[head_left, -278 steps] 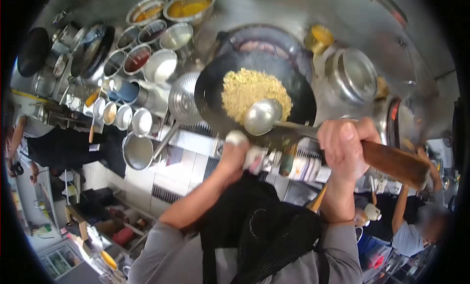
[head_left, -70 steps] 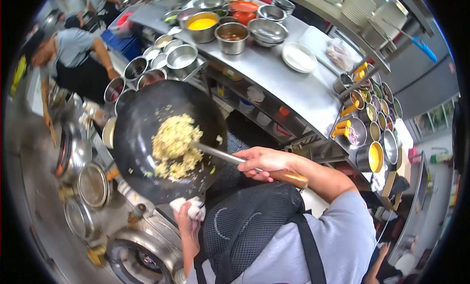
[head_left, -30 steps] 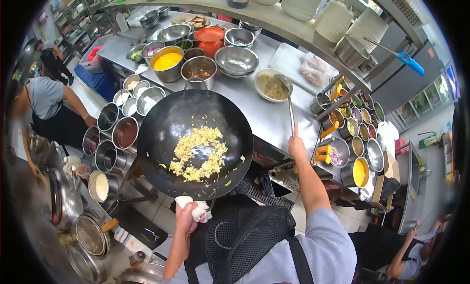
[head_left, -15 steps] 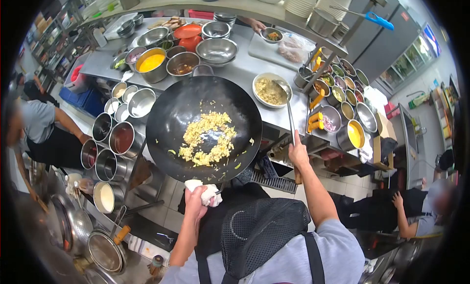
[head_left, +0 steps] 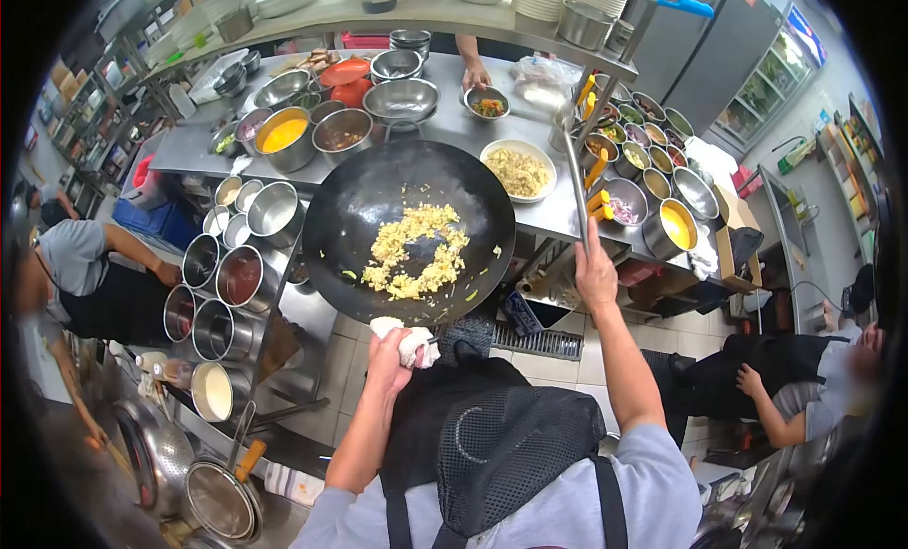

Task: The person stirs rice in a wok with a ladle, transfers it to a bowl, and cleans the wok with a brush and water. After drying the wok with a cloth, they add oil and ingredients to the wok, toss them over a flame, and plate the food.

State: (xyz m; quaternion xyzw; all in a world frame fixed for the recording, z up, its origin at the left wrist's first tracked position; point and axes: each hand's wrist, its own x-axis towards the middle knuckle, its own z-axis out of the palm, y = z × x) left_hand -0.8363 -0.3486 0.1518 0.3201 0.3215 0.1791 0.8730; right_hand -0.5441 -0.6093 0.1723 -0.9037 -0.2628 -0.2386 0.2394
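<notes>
My left hand (head_left: 386, 358) is closed around a white cloth (head_left: 416, 343) at the near rim of a large black wok (head_left: 331, 209). Fried rice (head_left: 416, 256) lies in a rough ring inside the wok, with loose grains and green bits around it. My right hand (head_left: 596, 277) grips the long handle of a ladle (head_left: 575, 175), raised to the right of the wok. The ladle's head points away from me, near the utensils by the shelf post. Between wok and ladle, a white bowl of fried rice (head_left: 518, 173) stands on the steel counter.
Across the counter (head_left: 454, 104), another person's hand (head_left: 476, 74) touches a metal bowl of chopped food (head_left: 488, 103). Ingredient tins (head_left: 657, 182) and a yellow liquid pot (head_left: 677, 226) stand right; sauce pots (head_left: 239, 275) stand left. Co-workers stand at left and right. A shelf (head_left: 378, 17) hangs above.
My right hand has lifted the ladle out of the rice bowl and tilted it up to the right. The wok has shifted slightly right in view. The other person's bowl is lower and further left.
</notes>
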